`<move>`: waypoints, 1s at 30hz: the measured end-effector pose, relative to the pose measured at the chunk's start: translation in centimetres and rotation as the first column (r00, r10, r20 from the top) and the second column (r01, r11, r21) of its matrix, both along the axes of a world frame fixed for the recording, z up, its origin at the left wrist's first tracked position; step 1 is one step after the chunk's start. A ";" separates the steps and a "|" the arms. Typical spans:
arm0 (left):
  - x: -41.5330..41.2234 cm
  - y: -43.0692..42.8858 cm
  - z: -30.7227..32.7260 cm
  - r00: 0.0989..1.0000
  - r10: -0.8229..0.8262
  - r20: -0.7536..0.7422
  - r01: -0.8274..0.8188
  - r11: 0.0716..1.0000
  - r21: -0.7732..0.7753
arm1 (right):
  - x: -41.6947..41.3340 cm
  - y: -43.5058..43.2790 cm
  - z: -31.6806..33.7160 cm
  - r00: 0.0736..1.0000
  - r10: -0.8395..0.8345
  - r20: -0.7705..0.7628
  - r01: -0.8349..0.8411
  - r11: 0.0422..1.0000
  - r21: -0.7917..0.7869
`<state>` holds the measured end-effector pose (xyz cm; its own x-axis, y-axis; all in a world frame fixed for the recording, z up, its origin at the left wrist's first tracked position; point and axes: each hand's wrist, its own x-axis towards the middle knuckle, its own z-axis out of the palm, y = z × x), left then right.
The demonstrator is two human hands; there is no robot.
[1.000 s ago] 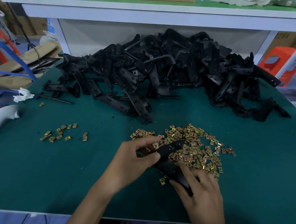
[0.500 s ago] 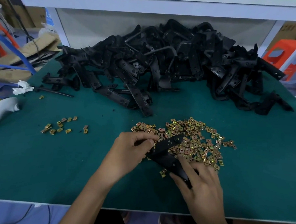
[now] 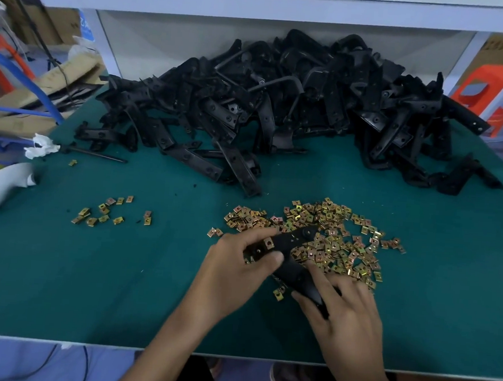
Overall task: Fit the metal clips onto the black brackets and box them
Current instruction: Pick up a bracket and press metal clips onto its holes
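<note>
One black bracket [image 3: 292, 254] lies slantwise over a heap of small brass-coloured metal clips [image 3: 333, 240] in the middle of the green table. My right hand [image 3: 346, 313] grips the bracket's near end. My left hand [image 3: 236, 266] pinches the bracket's left tab, where a clip [image 3: 268, 243] sits on the edge between forefinger and thumb. A big pile of black brackets [image 3: 280, 103] fills the back of the table. A smaller scatter of clips [image 3: 106, 213] lies to the left.
A white handle-shaped tool [image 3: 0, 187] and a crumpled white tissue [image 3: 40, 146] sit at the table's left edge, with blue hoses and cardboard beyond. A thin black rod [image 3: 98, 154] lies near the tissue. An orange stool [image 3: 489, 91] stands at the far right.
My left hand has shifted along the bracket's left tab, and a clip now shows on that tab between its fingers. My right hand keeps its hold on the near end.
</note>
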<state>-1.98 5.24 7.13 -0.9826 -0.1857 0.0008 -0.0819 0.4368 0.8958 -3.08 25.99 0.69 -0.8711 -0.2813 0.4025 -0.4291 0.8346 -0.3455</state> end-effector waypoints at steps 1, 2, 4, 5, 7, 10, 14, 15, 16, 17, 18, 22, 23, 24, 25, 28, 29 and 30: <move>0.2 0.0 -0.1 1.000 -0.007 -0.012 0.007 0.999 -0.041 | 0.0 0.0 0.0 1.000 0.002 0.001 -0.002 1.000 -0.006; 0.4 0.0 -0.2 1.000 0.014 -0.026 -0.016 0.996 -0.092 | 0.0 0.0 0.1 1.000 0.007 0.004 -0.007 1.000 -0.018; 0.6 0.0 -0.4 0.992 0.076 -0.105 -0.096 0.975 -0.203 | 0.0 0.0 0.1 1.000 0.006 0.005 -0.006 0.999 -0.046; 0.7 0.1 -0.4 0.984 0.082 -0.156 -0.121 0.959 -0.258 | 0.0 0.0 0.0 1.000 0.001 0.006 -0.001 0.999 -0.054; 0.8 0.3 -0.4 0.976 0.027 -0.216 -0.105 0.929 -0.356 | 0.0 0.1 -0.1 1.000 -0.006 0.007 0.006 0.999 -0.054; 0.8 0.2 -0.7 0.974 -0.023 -0.223 -0.077 0.901 -0.427 | -0.1 0.2 -0.4 1.000 -0.006 -0.006 0.006 1.000 -0.019; 0.7 -0.2 -1.3 0.973 -0.063 -0.220 -0.043 0.894 -0.446 | -0.1 0.1 -0.5 1.000 -0.011 0.007 0.012 0.999 -0.030; 0.7 -0.3 -1.4 0.974 -0.078 -0.212 -0.025 0.896 -0.443 | -0.1 0.1 -0.4 1.000 -0.015 0.017 0.016 0.999 -0.040; 0.5 -0.5 -1.5 0.976 -0.089 -0.199 -0.005 0.902 -0.431 | -0.1 0.0 -0.3 0.999 -0.022 0.030 0.024 0.998 -0.056; 0.3 -0.8 -1.4 0.979 -0.088 -0.185 0.007 0.917 -0.400 | -0.2 0.0 -0.3 0.998 -0.035 0.046 0.038 0.996 -0.084; 0.2 -1.3 -1.4 0.981 -0.067 -0.181 -0.001 0.937 -0.351 | -0.2 0.1 -0.2 0.997 -0.052 0.065 0.059 0.990 -0.124; 0.2 -2.3 -1.8 0.979 -0.017 -0.202 -0.060 0.928 -0.369 | -0.3 0.5 -0.2 0.980 -0.131 0.149 0.172 0.937 -0.304; 0.5 -2.0 -2.1 0.984 -0.066 -0.167 -0.010 0.909 -0.417 | -0.3 0.5 -0.2 0.979 -0.139 0.149 0.181 0.930 -0.320; 0.9 -1.3 -2.3 0.986 -0.124 -0.112 0.060 0.888 -0.457 | -0.2 0.5 -0.2 0.980 -0.141 0.143 0.181 0.931 -0.318; 1.2 -0.7 -2.6 0.983 -0.173 -0.056 0.123 0.861 -0.493 | -0.2 0.4 -0.3 0.981 -0.141 0.134 0.176 0.935 -0.307; 1.7 1.0 -3.7 0.979 -0.196 0.051 0.189 0.793 -0.579 | -0.3 0.4 -0.3 0.984 -0.134 0.119 0.163 0.943 -0.290; 1.7 1.4 -3.9 0.983 -0.174 0.057 0.174 0.792 -0.585 | -0.3 0.4 -0.3 0.984 -0.131 0.119 0.160 0.944 -0.287; 1.6 1.5 -4.1 0.987 -0.153 0.048 0.152 0.800 -0.580 | -0.2 0.4 -0.2 0.985 -0.126 0.119 0.155 0.946 -0.283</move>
